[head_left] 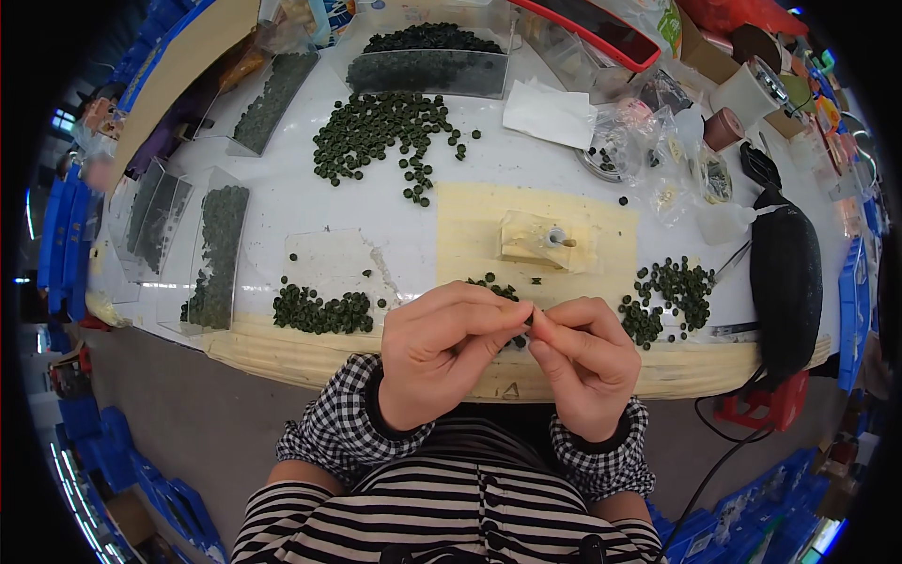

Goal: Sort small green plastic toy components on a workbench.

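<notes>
Since the clear bin [222, 249] of dark green bits sits at the left of the tabletop [282, 193], it's well apart from the fiddly stuff, which helps. Next along is a loose left pile [324, 311] of little round ones, near the left hand [423, 357]. That hand has thumb and index pinched together, with a small heap [498, 286] partly hidden behind it. Right at the fingertips there's a tiny dark piece [530, 321], mostly covered, so I can't tell which way round it's turned. Beyond it stands a pale block [526, 242] with a peg. The right hand [590, 362] meets the left tip to tip, seemingly pinching that same piece. My two cents: light grip, pads only, wrists steady, and work over the bare yellow sheet [615, 221], because one dropped into the heap would be murder to spot. Farther right, mind that knuckle: the right pile [672, 296] is just beside it.
</notes>
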### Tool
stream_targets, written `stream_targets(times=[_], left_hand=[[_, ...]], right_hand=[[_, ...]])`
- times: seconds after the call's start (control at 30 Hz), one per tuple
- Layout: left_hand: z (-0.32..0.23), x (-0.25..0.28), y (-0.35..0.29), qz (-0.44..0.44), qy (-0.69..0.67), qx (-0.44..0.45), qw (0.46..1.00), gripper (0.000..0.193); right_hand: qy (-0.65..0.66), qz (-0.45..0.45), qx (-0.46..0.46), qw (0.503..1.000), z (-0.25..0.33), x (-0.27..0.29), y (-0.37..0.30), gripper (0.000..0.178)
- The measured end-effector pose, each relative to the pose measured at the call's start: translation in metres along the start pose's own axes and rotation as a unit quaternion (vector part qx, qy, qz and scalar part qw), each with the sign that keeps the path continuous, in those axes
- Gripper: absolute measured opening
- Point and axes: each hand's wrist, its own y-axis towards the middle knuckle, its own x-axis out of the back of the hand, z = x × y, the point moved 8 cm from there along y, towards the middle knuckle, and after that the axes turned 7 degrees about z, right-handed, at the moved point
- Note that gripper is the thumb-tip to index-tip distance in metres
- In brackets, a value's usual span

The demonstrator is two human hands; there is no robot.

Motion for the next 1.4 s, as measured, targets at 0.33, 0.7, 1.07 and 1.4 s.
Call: stream_targets(times=[0.33, 0.7, 1.07, 1.4], left_hand=[[0.017, 0.003, -0.002, 0.011, -0.073, 0.048, 0.996, 0.021], [0.007, 0.001, 0.001, -0.004, -0.045, 0.008, 0.999, 0.023], [0.005, 0.004, 0.000, -0.017, -0.009, -0.011, 1.000, 0.022], [0.021, 0.002, -0.005, -0.011, -0.128, 0.051, 0.990, 0.021]], right_hand=[[-0.156, -0.003, 0.091, 0.984, 0.019, -0.006, 0.002, 0.033], [-0.115, -0.021, 0.061, 0.991, 0.015, 0.000, 0.000, 0.034], [-0.142, -0.021, 0.082, 0.986, 0.018, -0.004, 0.000, 0.038], [-0.173, -0.014, 0.107, 0.979, 0.020, -0.007, 0.000, 0.040]])
